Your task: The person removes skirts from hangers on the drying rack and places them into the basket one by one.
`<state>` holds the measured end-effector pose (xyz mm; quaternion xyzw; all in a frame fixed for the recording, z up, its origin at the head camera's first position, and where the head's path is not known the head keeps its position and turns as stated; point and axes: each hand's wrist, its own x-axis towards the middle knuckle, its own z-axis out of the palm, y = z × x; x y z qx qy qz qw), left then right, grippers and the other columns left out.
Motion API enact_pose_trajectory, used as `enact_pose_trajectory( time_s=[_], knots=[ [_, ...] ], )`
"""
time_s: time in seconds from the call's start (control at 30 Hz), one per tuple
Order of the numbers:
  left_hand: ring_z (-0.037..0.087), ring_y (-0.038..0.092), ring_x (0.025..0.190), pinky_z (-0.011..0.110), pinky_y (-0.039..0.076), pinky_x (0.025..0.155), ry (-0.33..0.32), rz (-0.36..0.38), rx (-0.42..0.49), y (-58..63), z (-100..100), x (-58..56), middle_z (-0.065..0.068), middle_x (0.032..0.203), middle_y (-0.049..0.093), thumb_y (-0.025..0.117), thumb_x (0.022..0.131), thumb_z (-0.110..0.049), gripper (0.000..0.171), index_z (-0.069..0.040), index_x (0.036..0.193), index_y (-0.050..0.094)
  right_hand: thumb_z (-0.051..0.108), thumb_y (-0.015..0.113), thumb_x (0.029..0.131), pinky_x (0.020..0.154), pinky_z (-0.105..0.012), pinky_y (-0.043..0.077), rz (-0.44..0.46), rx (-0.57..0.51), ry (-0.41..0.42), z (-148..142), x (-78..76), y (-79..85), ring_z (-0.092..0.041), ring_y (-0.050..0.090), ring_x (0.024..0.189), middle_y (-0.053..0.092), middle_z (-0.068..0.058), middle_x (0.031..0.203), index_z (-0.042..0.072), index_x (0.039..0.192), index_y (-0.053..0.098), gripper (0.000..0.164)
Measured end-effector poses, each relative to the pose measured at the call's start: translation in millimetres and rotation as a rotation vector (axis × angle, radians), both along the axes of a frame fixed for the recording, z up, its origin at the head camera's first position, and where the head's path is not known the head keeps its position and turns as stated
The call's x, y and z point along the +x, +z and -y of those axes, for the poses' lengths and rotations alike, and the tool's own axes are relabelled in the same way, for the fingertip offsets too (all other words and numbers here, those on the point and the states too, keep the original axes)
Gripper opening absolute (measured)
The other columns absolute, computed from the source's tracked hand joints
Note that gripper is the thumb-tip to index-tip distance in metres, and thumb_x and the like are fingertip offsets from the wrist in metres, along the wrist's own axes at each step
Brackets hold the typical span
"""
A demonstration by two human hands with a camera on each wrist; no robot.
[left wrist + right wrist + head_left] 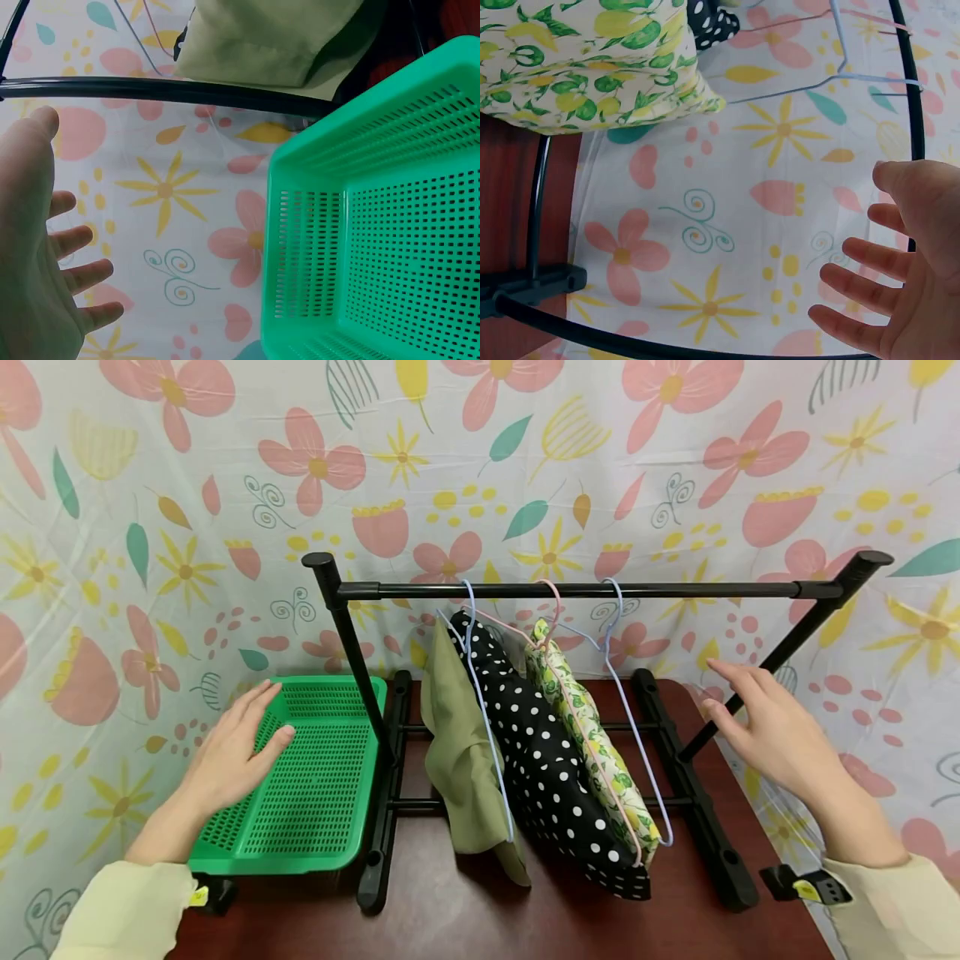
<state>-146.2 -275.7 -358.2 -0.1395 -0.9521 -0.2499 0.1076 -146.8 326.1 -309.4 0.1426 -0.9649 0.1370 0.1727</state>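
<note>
My left hand (231,758) hovers over the left side of a green plastic basket (281,863), fingers extended and thumb apart, holding nothing. Beyond the right side of a black clothes rack (495,591), my right hand (787,745) is raised with spread fingers and nothing in it. On the rack's bar hang a blue hanger (481,693), a pink hanger (592,752) and another blue hanger (636,727). Among them hang an olive green cloth (457,760), a black polka-dot cloth (536,752) and a lemon-print cloth (611,760). Both wrist views show the hands apart from these cloths.
The rack's feet stand on a dark reddish-brown table (450,918). Its slanted right post (780,656) rises close by my right fingertips. A flower-patterned curtain (480,468) covers the back and sides. The basket sits left of the rack, against its left post (352,652) in this view.
</note>
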Motion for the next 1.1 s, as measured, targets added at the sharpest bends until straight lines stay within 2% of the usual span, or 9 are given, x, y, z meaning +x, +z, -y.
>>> enact_pose_trajectory(
  time_s=[0.13, 0.23, 0.4, 0.53, 0.63, 0.8, 0.87, 1.0, 1.1],
  knots=[
    [0.046, 0.025, 0.13, 0.066, 0.023, 0.094, 0.004, -0.009, 0.025, -1.0, -3, -0.4, 0.015, 0.149, 0.023, 0.047, 0.096, -0.034, 0.059, -0.021, 0.148, 0.021, 0.016, 0.057, 0.091, 0.056, -0.042, 0.037, -0.062, -0.014, -0.007, 3, -2.6, 0.8, -0.033, 0.051, 0.081, 0.051, -0.024, 0.106, 0.003, 0.135, 0.044, 0.048],
    [0.045, 0.026, 0.13, 0.065, 0.024, 0.095, 0.009, -0.015, 0.048, -0.6, -5, 0.2, 0.015, 0.148, 0.024, 0.047, 0.096, -0.033, 0.058, -0.02, 0.147, 0.022, 0.014, 0.058, 0.09, 0.053, -0.037, 0.036, -0.088, -0.027, -0.012, 5, -4.3, 3.2, -0.032, 0.052, 0.079, 0.053, -0.022, 0.105, 0.004, 0.133, 0.046, 0.045],
    [0.043, 0.027, 0.131, 0.063, 0.026, 0.094, 0.007, -0.042, 0.09, -0.7, -8, 0.6, 0.015, 0.148, 0.025, 0.047, 0.096, -0.03, 0.056, -0.019, 0.146, 0.024, 0.016, 0.057, 0.091, 0.055, -0.04, 0.04, -0.095, -0.065, -0.035, 9, -5.2, 8.1, -0.033, 0.057, 0.079, 0.055, -0.018, 0.108, 0.006, 0.129, 0.05, 0.04],
    [0.043, 0.029, 0.13, 0.063, 0.028, 0.093, -0.014, -0.076, 0.115, -2.6, -11, -0.2, 0.017, 0.147, 0.027, 0.047, 0.096, -0.027, 0.055, -0.017, 0.146, 0.025, 0.015, 0.055, 0.09, 0.056, -0.04, 0.043, -0.111, -0.073, -0.042, 14, -5.8, 11.1, -0.031, 0.061, 0.073, 0.059, -0.013, 0.104, 0.008, 0.124, 0.055, 0.034],
    [0.043, 0.03, 0.129, 0.062, 0.029, 0.093, -0.025, -0.1, 0.133, -5.4, -14, -1.1, 0.017, 0.146, 0.028, 0.049, 0.096, -0.026, 0.056, -0.017, 0.146, 0.025, 0.015, 0.055, 0.09, 0.056, -0.034, 0.043, -0.116, -0.072, -0.038, 17, -6.5, 13.4, -0.023, 0.062, 0.065, 0.061, -0.009, 0.101, 0.01, 0.121, 0.058, 0.031],
    [0.039, 0.03, 0.13, 0.06, 0.029, 0.096, -0.039, -0.137, 0.154, -11.2, -20, -3.9, 0.017, 0.145, 0.03, 0.052, 0.094, -0.023, 0.057, -0.017, 0.145, 0.027, 0.013, 0.058, 0.089, 0.053, -0.026, 0.044, -0.129, -0.1, -0.003, 20, -7.4, 17.2, -0.007, 0.058, 0.055, 0.063, -0.009, 0.097, 0.01, 0.116, 0.062, 0.027],
    [0.038, 0.031, 0.13, 0.058, 0.03, 0.096, -0.038, -0.148, 0.152, -13.3, -22, -4.6, 0.017, 0.144, 0.031, 0.052, 0.094, -0.023, 0.057, -0.016, 0.145, 0.028, 0.012, 0.059, 0.089, 0.053, -0.018, 0.043, -0.134, -0.118, 0.013, 22, -7.5, 18.1, -0.01, 0.059, 0.058, 0.064, -0.01, 0.096, 0.01, 0.115, 0.063, 0.027],
    [0.038, 0.032, 0.129, 0.058, 0.031, 0.094, -0.028, -0.15, 0.141, -15.6, -25, -5.3, 0.016, 0.144, 0.031, 0.052, 0.094, -0.025, 0.058, -0.017, 0.145, 0.028, 0.012, 0.059, 0.089, 0.058, -0.003, 0.037, -0.137, -0.14, 0.034, 29, -8.3, 20.7, -0.024, 0.063, 0.07, 0.065, -0.009, 0.098, 0.009, 0.114, 0.064, 0.025],
    [0.037, 0.032, 0.13, 0.059, 0.031, 0.094, -0.02, -0.14, 0.148, -15.2, -27, -6.2, 0.014, 0.145, 0.03, 0.051, 0.095, -0.026, 0.057, -0.018, 0.146, 0.027, 0.013, 0.058, 0.09, 0.061, -0.002, 0.035, -0.151, -0.145, 0.043, 36, -9.8, 24.5, -0.029, 0.064, 0.075, 0.066, -0.009, 0.098, 0.009, 0.112, 0.065, 0.024]
  ],
)
